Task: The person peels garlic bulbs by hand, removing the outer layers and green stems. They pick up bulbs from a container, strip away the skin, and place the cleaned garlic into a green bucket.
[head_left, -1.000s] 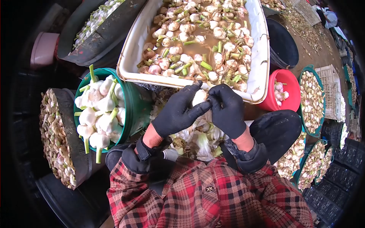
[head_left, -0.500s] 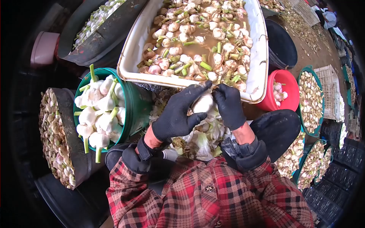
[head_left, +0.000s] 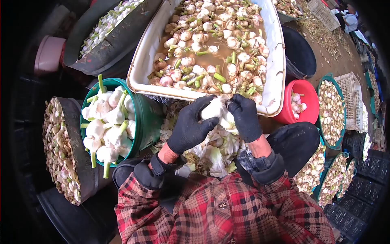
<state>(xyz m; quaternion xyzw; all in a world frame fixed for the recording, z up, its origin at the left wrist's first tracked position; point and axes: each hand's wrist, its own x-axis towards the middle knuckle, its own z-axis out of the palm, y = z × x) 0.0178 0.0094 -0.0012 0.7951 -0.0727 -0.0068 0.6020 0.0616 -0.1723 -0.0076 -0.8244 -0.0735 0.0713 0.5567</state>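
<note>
My left hand [head_left: 191,126], in a black glove, is closed around a white garlic bulb [head_left: 214,109] at the near edge of the white tub [head_left: 162,90]. From the other side my right hand [head_left: 245,118], also gloved in black, pinches loose outer skin [head_left: 228,120] at the bulb's right side. Below both hands lies a heap of peeled garlic skins [head_left: 215,156] between my knees. Inside the tub, unpeeled garlic bulbs [head_left: 187,61] with cut green stems float in brown water. To the left, a green bucket [head_left: 142,118] is filled with clean white garlic bulbs [head_left: 115,112].
A red bucket [head_left: 312,101] with a few small bulbs stands right of the tub, near a black bucket [head_left: 300,51]. Baskets of garlic [head_left: 331,114] and a cream crate [head_left: 349,95] line the right side. A dark container of garlic [head_left: 61,150] lies at left.
Skin on the bulb's right side has been pulled loose and now hangs down by my right fingers. The bulb has turned slightly in my left hand.
</note>
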